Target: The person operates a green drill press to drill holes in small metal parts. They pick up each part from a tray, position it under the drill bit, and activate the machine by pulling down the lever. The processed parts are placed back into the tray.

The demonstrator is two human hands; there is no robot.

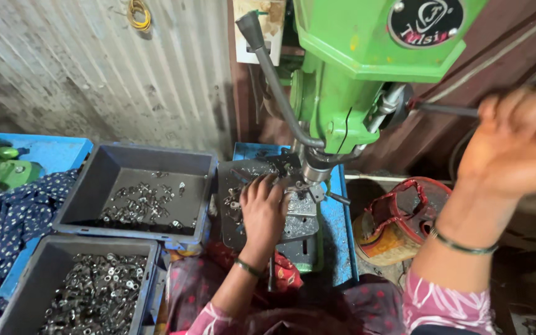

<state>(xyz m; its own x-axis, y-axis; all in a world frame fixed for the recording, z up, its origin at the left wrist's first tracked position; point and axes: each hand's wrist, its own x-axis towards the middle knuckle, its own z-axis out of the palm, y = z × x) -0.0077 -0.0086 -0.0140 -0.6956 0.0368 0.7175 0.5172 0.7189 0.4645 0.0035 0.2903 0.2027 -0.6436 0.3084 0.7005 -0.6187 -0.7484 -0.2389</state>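
The left hand (pixel 263 209) lies flat, fingers spread, pressing what seems a small metal part onto the grey steel drill table (pixel 299 217) under the green drill press (pixel 348 80). The right hand (pixel 519 139), blurred, grips the dark feed lever (pixel 445 110). Two grey plastic bins of small metal fittings (pixel 138 201) sit well left.

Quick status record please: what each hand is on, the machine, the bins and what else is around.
machine: green drill press, spindle over the work table
left hand: flat on the work table beside the spindle, by small metal parts
right hand: raised, gripping the feed lever, blurred
upper bin: grey, thin layer of metal parts
lower bin: grey, nearly full of metal parts
right of table: red basket
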